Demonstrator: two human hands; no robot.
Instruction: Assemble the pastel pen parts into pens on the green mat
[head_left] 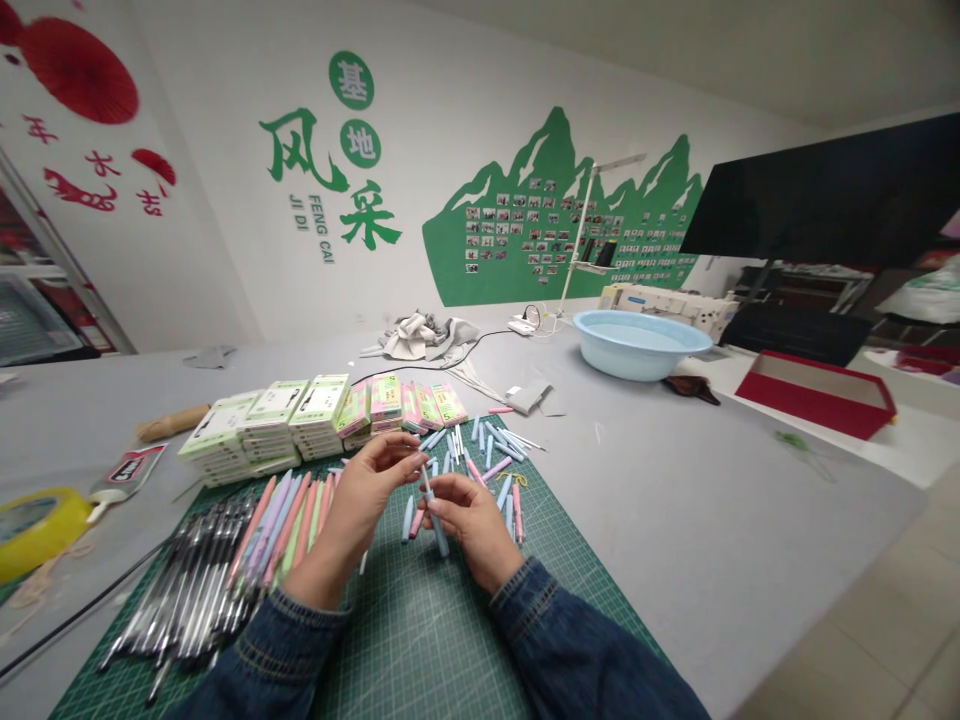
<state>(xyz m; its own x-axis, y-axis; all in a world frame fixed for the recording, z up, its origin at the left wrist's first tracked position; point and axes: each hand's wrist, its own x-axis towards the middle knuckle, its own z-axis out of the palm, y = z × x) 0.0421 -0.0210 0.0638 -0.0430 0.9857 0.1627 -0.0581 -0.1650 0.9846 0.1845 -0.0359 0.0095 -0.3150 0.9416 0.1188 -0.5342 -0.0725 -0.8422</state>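
Over a green cutting mat [420, 640] my two hands meet. My right hand [472, 525] is closed round a light blue pen barrel [437, 530] held nearly upright. My left hand [367, 490] pinches the thin tip at the top of that pen [424, 478]. Loose pastel pen caps and barrels [487, 450] lie scattered just beyond my hands. To the left of my left wrist lie a row of pink, purple and green pens [281, 525] and a bundle of black refills [187, 590].
Stacks of green and pink pen boxes [300, 415] stand behind the mat. A yellow tape roll [37, 525] sits far left. Further back are a blue basin [637, 345], grey cloth [420, 335], a red box [817, 390] and a sewing machine [667, 300].
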